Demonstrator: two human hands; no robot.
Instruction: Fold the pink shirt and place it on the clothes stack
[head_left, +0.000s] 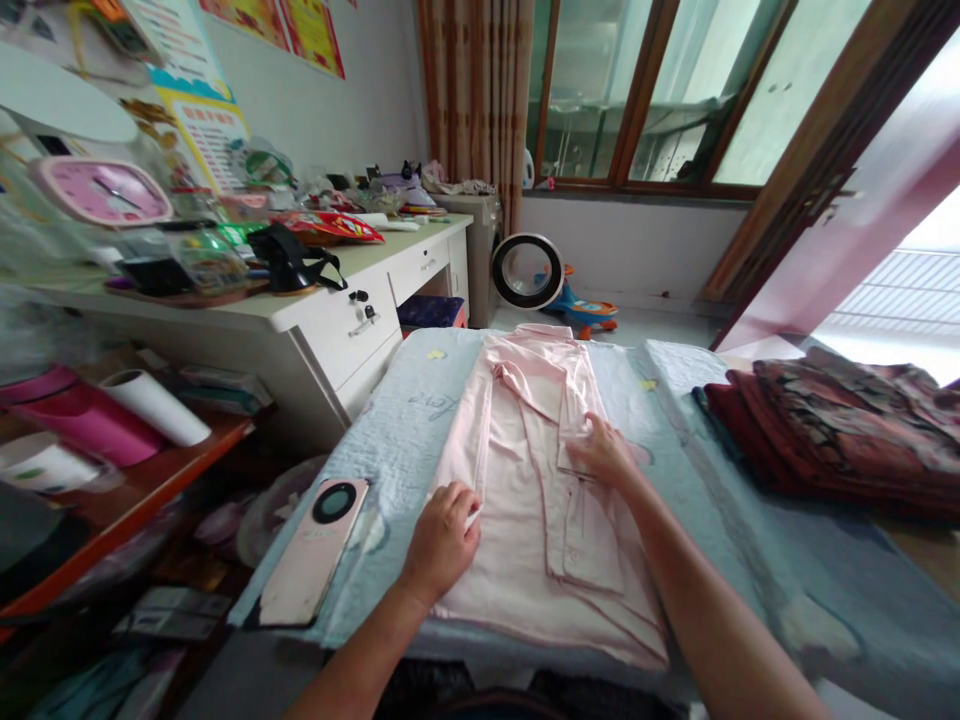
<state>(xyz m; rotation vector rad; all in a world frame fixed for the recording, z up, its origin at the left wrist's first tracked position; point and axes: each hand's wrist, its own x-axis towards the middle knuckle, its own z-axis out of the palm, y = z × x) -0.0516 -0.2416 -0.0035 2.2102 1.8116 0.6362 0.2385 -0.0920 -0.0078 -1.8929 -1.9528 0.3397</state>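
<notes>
We have a pink shirt [517,560] laid out in front of us on a blue cloth [390,420]; its sleeves are folded in over its body, and its collar end points away from us. Our two hands are apart, one on each side of the shirt; our left hand [448,522] is curled up tight on the left edge, with a bit of cloth poking out by the thumb; our right hand [604,452] touches the folded sleeve on the right, but it is blurry, so we cannot tell if its fingers pinch the cloth. We see a pink phone [315,560] lying near our left hand; a pile of dark red cloths [847,430] sits off to the right.
</notes>
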